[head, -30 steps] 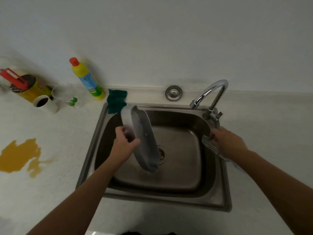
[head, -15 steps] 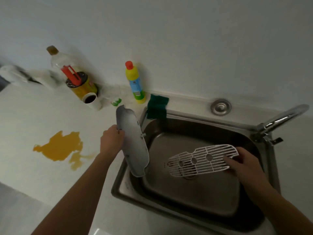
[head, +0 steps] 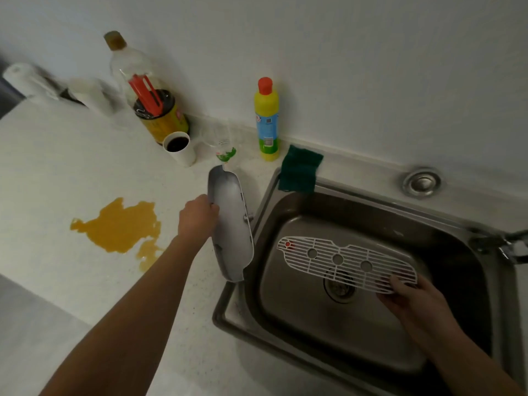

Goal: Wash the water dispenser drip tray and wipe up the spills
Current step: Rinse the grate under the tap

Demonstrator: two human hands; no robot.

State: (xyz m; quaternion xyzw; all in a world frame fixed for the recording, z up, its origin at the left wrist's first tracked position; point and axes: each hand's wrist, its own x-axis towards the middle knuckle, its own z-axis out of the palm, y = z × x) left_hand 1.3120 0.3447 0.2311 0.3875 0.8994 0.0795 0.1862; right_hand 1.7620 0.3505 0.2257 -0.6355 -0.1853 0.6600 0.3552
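Note:
My left hand (head: 197, 217) grips the grey drip tray base (head: 231, 224) by its left edge, tilted on its side over the counter just left of the steel sink (head: 371, 212). Over the sink basin my right hand (head: 411, 300) holds the white slotted grille (head: 347, 260) by its right end, lying roughly flat above the drain (head: 338, 284). An orange-yellow spill (head: 118, 225) spreads on the white counter to the left of my left arm. A green sponge (head: 300, 170) hangs over the sink's back left corner.
Along the wall stand a yellow detergent bottle (head: 267, 121) with red cap, a clear plastic cup (head: 221, 144), a paper cup of dark liquid (head: 178, 148), a yellow jar with red utensils (head: 160, 112), a clear bottle (head: 127, 64) and paper rolls (head: 28, 80). The tap (head: 505, 244) is at right.
My left hand carried the tray base out of the sink to the counter on the left. My right hand brought the grille over the basin. My view swung left.

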